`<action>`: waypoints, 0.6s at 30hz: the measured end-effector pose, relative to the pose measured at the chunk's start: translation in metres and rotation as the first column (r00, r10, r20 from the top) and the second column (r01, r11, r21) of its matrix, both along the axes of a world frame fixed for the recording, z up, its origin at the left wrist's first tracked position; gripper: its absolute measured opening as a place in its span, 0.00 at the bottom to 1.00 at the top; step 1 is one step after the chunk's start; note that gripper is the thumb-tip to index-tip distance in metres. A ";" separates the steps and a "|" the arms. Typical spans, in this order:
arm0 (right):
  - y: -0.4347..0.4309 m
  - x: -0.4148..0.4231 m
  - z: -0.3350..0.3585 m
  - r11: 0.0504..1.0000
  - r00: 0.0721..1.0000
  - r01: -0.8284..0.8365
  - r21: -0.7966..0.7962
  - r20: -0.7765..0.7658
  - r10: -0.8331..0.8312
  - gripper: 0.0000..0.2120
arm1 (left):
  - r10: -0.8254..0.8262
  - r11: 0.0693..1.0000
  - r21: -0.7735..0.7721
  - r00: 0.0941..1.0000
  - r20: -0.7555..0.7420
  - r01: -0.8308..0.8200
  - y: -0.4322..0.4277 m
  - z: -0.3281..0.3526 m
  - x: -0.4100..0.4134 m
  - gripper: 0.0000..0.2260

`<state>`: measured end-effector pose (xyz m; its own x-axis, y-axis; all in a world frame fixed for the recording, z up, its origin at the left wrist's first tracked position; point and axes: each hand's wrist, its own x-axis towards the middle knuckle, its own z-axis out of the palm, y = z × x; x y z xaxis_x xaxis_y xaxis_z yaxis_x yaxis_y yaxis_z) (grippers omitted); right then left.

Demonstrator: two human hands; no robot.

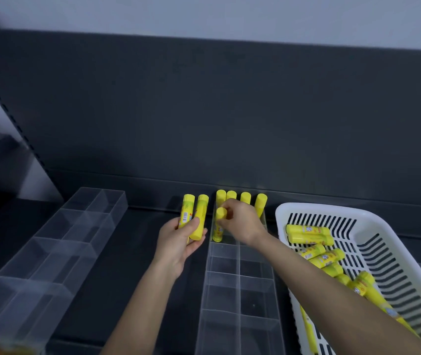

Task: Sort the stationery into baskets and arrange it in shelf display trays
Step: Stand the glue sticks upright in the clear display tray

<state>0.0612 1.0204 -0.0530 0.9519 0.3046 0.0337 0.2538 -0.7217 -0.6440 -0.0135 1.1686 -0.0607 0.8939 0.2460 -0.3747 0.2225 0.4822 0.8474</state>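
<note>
Barcode lines show on one of the two yellow glue sticks [199, 216] that the left hand [178, 242] grips upright above the dark shelf [132, 252]; the other print is too blurred to read. The right hand [240, 221] pinches a single glue stick [219, 226] near its cap, lower end down in the rearmost compartment of the clear divided tray [238, 290], just before four upright sticks [231, 197]. Loose sticks [309, 234] lie in the white slotted basket [319, 207] at right. A second clear tray [50, 252] sits left.
</note>
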 end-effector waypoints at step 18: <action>-0.030 -0.022 0.041 0.740 0.916 0.295 0.605 -0.401 -0.037 0.11 | -0.255 0.883 0.438 0.955 0.153 0.166 -0.037 0.025 0.007 0.05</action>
<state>0.0390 0.9899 -0.0120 0.9705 0.1673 -0.1737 -0.1567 -0.1103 -0.9815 -0.0063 1.1313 -0.0355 0.9868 0.1367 -0.0873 0.0831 0.0361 0.9959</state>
